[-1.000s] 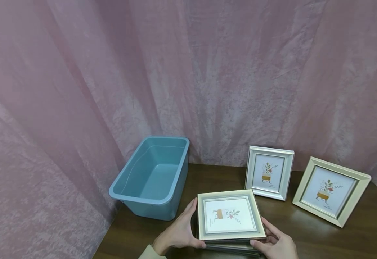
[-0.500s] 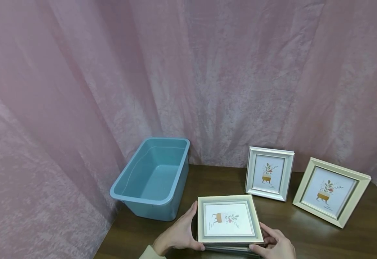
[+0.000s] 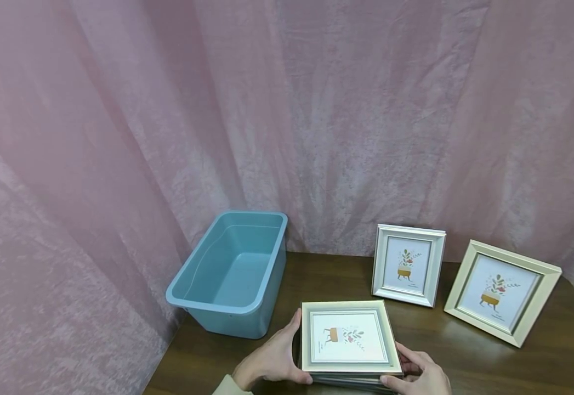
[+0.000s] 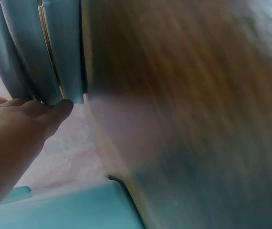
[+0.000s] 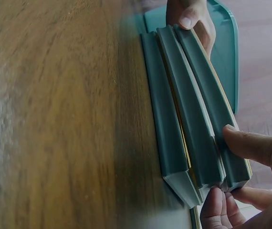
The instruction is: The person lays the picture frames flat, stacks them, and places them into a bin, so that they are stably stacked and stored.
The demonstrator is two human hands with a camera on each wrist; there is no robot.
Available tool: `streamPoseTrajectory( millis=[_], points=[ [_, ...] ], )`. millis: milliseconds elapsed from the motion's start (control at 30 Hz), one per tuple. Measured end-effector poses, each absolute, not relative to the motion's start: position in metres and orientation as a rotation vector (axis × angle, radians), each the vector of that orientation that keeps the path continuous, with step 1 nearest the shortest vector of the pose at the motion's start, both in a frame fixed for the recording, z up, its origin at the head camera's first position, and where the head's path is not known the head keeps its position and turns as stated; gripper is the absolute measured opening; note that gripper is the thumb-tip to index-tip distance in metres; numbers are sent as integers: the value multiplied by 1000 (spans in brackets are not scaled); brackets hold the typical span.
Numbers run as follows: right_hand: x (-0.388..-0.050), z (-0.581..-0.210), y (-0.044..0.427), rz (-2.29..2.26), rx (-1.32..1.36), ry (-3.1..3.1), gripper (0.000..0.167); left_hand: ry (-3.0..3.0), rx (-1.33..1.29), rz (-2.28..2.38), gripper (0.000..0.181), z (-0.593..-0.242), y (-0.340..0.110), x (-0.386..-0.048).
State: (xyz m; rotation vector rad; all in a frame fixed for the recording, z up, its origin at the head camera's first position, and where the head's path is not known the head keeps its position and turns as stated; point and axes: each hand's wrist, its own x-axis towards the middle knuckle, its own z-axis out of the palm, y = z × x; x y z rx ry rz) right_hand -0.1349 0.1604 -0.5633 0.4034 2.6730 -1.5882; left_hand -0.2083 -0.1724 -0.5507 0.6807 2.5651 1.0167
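Observation:
A cream picture frame (image 3: 394,345) lies face up on top of a stack, its plant print turned sideways. Three frame edges show in the right wrist view, the lowest frame (image 5: 162,109) against the brown table. My left hand (image 3: 276,352) grips the stack at the left near corner, fingers along the side and thumb at the near edge. My right hand (image 3: 424,373) holds the right near corner of the top frame, thumb on the near edge and fingers at the side. The hand's palm side is partly hidden.
An open blue plastic bin (image 3: 262,315) stands left of the stack. Behind and to the right, a white picture frame (image 3: 433,269) and another cream frame (image 3: 538,266) stand upright on the brown table (image 3: 326,274). Pink curtain (image 3: 287,109) hangs behind.
The top frame has come down and toward me, covering more of the stack's near edges. Both hands keep their hold on the corners; bin and standing frames stay in place.

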Motion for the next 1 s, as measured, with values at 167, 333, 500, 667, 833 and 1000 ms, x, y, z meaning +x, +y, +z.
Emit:
streamPoseTrajectory(
  millis=[167,333,500,667,833,1000],
  points=[
    [-137,-562,160,-1548,412,2677,88,2557,693,1020,150,-551,-172,-208],
    [-137,-562,161,-1547,404,2675,88,2543,678,1020,150,-550,-171,-208],
    [-136,-563,163,-1557,370,2675,85,2539,660,1010,150,-548,-171,-207],
    [-137,-561,167,-1597,328,2618,82,2547,662,1001,148,-546,-173,-206],
    [-140,-553,176,-1669,309,2554,80,2534,705,1038,148,-545,-173,-206],
    [-144,-539,189,-1737,198,2644,80,2539,710,1042,147,-545,-173,-207]
  ],
)
